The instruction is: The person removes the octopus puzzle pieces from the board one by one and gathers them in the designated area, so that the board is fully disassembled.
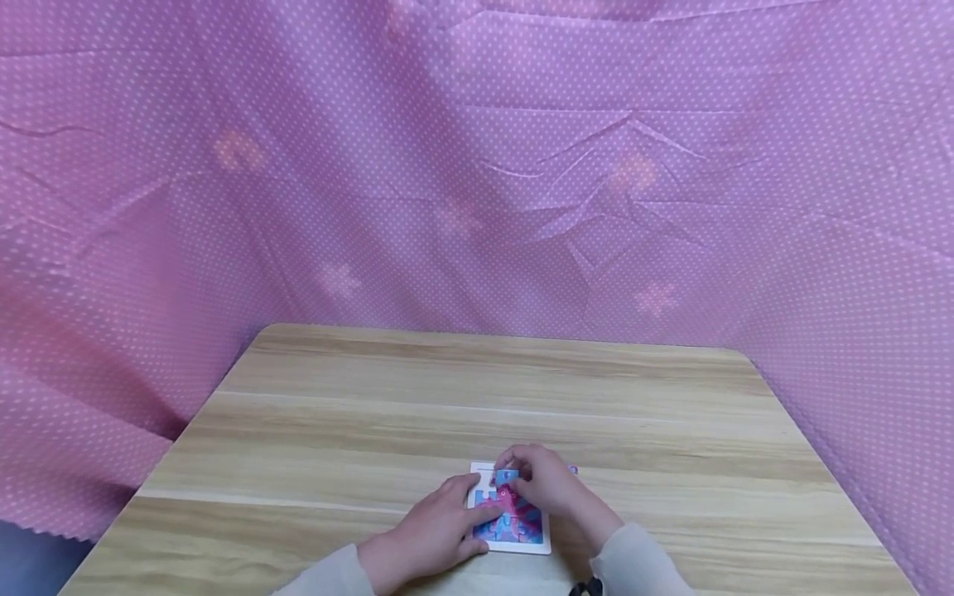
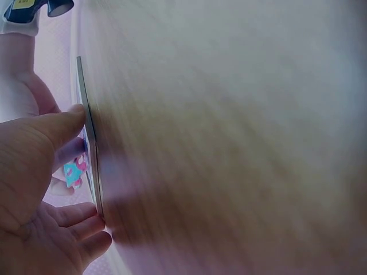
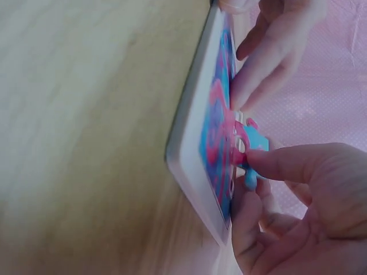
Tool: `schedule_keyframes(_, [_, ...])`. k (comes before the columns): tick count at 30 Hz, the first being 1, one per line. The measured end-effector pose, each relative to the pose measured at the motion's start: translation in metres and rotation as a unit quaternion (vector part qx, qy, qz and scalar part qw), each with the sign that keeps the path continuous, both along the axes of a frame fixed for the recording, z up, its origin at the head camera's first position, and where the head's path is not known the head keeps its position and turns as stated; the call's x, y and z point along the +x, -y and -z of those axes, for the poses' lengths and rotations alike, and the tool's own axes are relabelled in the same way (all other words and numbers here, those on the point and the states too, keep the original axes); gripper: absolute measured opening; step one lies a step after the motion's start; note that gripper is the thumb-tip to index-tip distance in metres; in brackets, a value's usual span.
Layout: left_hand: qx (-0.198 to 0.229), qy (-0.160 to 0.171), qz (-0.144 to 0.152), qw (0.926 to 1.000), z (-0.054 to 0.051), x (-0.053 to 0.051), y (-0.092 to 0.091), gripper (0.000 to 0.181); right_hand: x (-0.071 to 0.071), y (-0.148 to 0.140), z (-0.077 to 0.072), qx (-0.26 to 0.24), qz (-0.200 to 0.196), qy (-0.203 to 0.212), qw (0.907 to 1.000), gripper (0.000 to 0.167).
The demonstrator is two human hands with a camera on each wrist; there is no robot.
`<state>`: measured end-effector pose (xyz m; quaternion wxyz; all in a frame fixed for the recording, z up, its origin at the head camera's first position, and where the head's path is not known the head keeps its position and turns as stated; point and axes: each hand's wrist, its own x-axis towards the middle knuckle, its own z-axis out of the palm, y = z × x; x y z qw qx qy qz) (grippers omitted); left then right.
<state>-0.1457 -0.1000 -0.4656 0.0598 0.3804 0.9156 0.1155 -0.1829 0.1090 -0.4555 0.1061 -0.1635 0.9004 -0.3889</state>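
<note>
A jigsaw puzzle board with a white border lies flat on the table, its picture a pink creature on blue. My left hand rests at the board's left side, one finger reaching over the picture and the thumb by the near-left corner. In the left wrist view, the left hand's fingertips touch the board's edge. Above the board's far part, my right hand pinches a blue and pink puzzle piece between thumb and fingers. The piece is tilted up from the board, and its lower edge is at the picture.
Something small and blue shows just right of the board, mostly hidden by the right hand. The wooden table extends beyond the board to a pink dotted cloth hanging behind and at both sides. A dark band is on the right wrist.
</note>
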Motion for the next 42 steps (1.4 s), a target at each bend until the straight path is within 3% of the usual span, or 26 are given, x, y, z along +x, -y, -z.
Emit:
schedule_keyframes(6, [-0.002,0.011,-0.006,0.9999,-0.001,0.000,0.000,0.047,-0.001,-0.007,0.001,-0.014,0.005,0.027,0.9995,0.026])
schedule_keyframes(14, [0.001,0.005,-0.001,1.0000,0.001,-0.001,0.001,0.047,-0.008,-0.031,0.003,-0.083,0.003,0.046,0.9955,0.016])
schedule_keyframes(19, [0.002,0.010,-0.003,0.9999,0.001,-0.002,0.001,0.047,-0.010,-0.052,0.000,-0.119,0.005,0.055,0.9913,0.019])
schedule_keyframes(28, [-0.008,0.044,-0.023,0.9987,0.003,-0.003,-0.001,0.048,-0.009,-0.093,0.001,-0.096,0.028,0.036,0.9943,0.023])
schedule_keyframes(42, [0.002,0.037,-0.022,0.9991,0.000,-0.001,-0.001,0.048,0.001,-0.139,0.004,-0.081,0.069,0.081,0.9910,0.022])
